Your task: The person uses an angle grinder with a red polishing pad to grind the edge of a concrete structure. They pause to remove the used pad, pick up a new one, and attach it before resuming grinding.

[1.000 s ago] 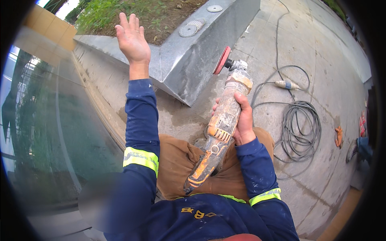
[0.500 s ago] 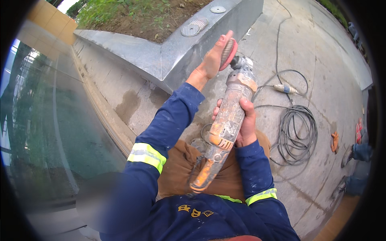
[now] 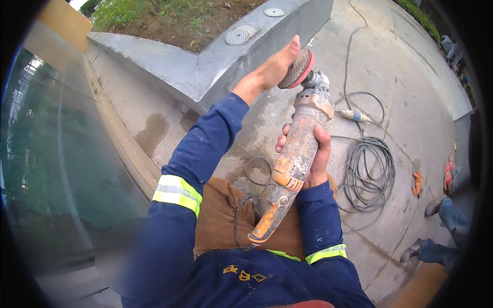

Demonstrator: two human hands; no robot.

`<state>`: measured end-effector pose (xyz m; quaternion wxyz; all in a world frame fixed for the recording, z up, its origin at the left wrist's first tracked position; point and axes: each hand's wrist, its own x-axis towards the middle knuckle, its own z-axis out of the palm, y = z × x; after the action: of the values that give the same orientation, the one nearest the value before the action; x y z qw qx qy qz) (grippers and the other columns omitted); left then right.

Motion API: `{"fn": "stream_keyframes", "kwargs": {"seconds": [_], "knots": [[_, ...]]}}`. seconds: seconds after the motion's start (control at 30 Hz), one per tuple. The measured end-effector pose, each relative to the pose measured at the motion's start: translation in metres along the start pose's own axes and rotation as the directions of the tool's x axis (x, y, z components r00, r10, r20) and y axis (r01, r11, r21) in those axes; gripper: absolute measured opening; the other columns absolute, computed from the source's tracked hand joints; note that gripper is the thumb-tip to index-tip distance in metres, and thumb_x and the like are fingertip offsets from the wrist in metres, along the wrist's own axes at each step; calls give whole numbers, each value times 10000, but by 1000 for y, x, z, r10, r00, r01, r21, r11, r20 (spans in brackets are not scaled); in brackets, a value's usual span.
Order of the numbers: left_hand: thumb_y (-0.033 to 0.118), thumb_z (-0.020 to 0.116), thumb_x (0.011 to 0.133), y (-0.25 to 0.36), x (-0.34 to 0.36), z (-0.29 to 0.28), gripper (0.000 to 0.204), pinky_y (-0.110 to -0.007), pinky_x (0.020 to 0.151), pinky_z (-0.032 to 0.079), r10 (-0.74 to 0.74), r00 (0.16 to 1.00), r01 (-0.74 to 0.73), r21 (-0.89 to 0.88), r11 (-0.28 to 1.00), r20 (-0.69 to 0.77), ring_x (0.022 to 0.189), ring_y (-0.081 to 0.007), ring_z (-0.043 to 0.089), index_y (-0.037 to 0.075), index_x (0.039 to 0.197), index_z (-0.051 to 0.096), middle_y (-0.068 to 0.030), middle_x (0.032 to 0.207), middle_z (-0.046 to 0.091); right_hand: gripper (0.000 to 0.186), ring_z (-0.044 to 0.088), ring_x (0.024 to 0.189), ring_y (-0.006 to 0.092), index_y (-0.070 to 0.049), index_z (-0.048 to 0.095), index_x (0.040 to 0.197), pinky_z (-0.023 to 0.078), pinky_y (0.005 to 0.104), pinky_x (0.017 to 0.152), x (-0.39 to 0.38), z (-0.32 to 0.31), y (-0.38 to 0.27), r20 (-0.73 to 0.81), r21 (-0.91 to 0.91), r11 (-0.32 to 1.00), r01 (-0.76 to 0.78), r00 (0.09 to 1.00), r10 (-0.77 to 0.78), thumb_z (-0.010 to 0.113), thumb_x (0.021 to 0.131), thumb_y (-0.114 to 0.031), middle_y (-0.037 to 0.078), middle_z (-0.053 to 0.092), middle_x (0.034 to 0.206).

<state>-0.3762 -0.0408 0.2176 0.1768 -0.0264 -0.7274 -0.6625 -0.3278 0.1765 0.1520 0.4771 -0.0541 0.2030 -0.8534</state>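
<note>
My right hand is wrapped round the worn orange and grey body of an angle polisher. The tool slants across my lap, its rear handle near my belly and its head pointing away from me. On the head sits a round polishing pad with a patterned grey face and a red backing. My left hand, fingers stretched out, is at the left side of this pad and seems to touch its face. Part of those fingers is hidden by the angle.
Several perforated polishing discs lie on a grey stone planter ledge. Coiled cable and a cable connector rest on the paving to the right, near an orange glove. Another person's legs show at far right. A glass pane stands left.
The polisher has shifted slightly right in the picture, and its pad now shows more of the patterned face. My left hand remains beside the pad. My right hand keeps its grip.
</note>
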Motion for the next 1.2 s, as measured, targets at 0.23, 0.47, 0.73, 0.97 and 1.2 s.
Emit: {"fn": "stream_keyframes", "kwargs": {"seconds": [0.23, 0.47, 0.73, 0.97, 1.2], "knots": [[624, 205, 1033, 22, -2, -28, 832, -415, 1235, 103, 222, 970, -183, 311, 933, -98, 1529, -305, 131, -4, 1574, 128, -238, 1628, 169, 628, 672, 846, 342, -31, 497, 1256, 603, 477, 735, 9, 3, 11, 63, 193, 979, -71, 996, 60, 653, 832, -466, 198, 627, 1011], [663, 286, 1004, 26, -15, -37, 862, -432, 1215, 176, 25, 999, -26, -18, 999, -37, 1495, -303, 246, 9, 1562, 229, -223, 1573, 320, 712, 648, 834, 323, -4, 469, 1313, 567, 467, 726, 14, -5, 5, 157, 251, 957, -147, 981, 110, 640, 845, -512, 189, 611, 1020], [622, 821, 692, 32, -73, -31, 1183, -455, 1177, 291, 294, 934, -354, 619, 701, 201, 1454, -369, 314, 13, 1544, 271, -229, 1559, 330, 875, 606, 806, 290, 45, 343, 1426, 517, 439, 684, 21, -17, 10, 430, 411, 854, -318, 894, 126, 599, 869, -580, 168, 542, 1005], [550, 905, 596, 32, -78, -35, 1164, -446, 1149, 342, 339, 938, -300, 677, 672, 80, 1417, -378, 360, 3, 1482, 385, -245, 1516, 365, 863, 623, 765, 311, 33, 355, 1406, 527, 454, 677, 22, -13, 16, 462, 307, 870, -385, 860, 217, 625, 854, -573, 183, 569, 988], [572, 911, 576, 39, -84, -34, 1162, -463, 1132, 358, 349, 937, -253, 686, 683, -2, 1369, -382, 405, 23, 1471, 415, -229, 1464, 409, 868, 637, 763, 336, 27, 342, 1414, 528, 470, 665, 23, -12, 20, 486, 297, 854, -428, 837, 251, 630, 850, -567, 215, 587, 997]]}}
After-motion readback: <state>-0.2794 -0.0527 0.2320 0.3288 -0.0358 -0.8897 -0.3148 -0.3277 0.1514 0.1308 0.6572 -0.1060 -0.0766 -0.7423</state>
